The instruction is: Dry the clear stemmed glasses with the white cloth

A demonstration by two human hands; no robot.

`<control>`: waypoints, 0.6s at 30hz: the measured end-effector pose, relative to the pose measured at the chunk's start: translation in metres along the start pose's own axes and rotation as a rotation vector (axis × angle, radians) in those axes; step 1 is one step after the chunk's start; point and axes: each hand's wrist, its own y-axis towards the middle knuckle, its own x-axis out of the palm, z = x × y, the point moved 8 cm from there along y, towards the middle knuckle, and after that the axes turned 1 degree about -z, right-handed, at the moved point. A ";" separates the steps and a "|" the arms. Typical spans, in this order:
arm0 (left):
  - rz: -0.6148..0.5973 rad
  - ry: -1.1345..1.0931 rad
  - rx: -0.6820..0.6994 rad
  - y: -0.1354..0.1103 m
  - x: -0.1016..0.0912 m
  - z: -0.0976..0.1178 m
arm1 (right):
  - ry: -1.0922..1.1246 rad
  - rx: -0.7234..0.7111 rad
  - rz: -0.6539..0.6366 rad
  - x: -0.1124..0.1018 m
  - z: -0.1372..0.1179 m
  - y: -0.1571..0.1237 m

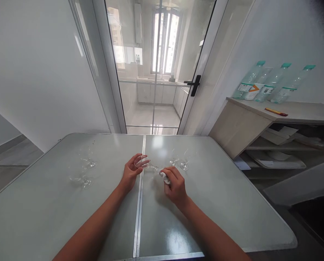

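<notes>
My left hand (132, 170) is closed around the bowl of a clear wine glass (142, 162), which lies sideways in the air with its stem pointing right. In my right hand (175, 184) is a bunched white cloth (165, 177), pinched between thumb and fingers close to the foot end of the glass. Whether the cloth touches the foot, I cannot tell. Beyond my right hand, two stemmed glasses (184, 166) stand on the table. Off to the left are more clear glasses (86, 183), their outlines faint against the surface.
A pale green table (113, 224) with a metal strip down its middle lies under my hands. Behind it is a glazed door (153, 108) with a black handle (196, 85). To the right, a wooden shelf unit (232, 127) carries several plastic bottles (269, 85).
</notes>
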 end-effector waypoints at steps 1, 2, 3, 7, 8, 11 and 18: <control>0.025 0.002 0.005 0.000 -0.003 0.001 | -0.007 0.055 -0.035 0.003 0.004 0.000; 0.038 -0.001 0.005 0.001 -0.004 0.002 | -0.029 0.118 -0.082 0.007 0.008 0.000; 0.040 -0.005 0.001 0.001 -0.005 0.001 | -0.061 0.178 -0.131 0.012 0.012 0.000; -0.026 0.003 -0.017 -0.002 0.003 -0.005 | -0.233 0.243 -0.255 0.028 0.017 0.001; -0.057 0.009 -0.024 -0.002 0.006 -0.007 | -0.275 0.243 -0.283 0.030 0.017 0.001; -0.160 0.011 -0.047 -0.006 0.017 -0.016 | -0.353 0.253 -0.331 0.034 0.019 0.000; -0.289 0.034 -0.085 -0.011 0.032 -0.025 | -0.281 0.283 -0.319 0.029 0.022 0.001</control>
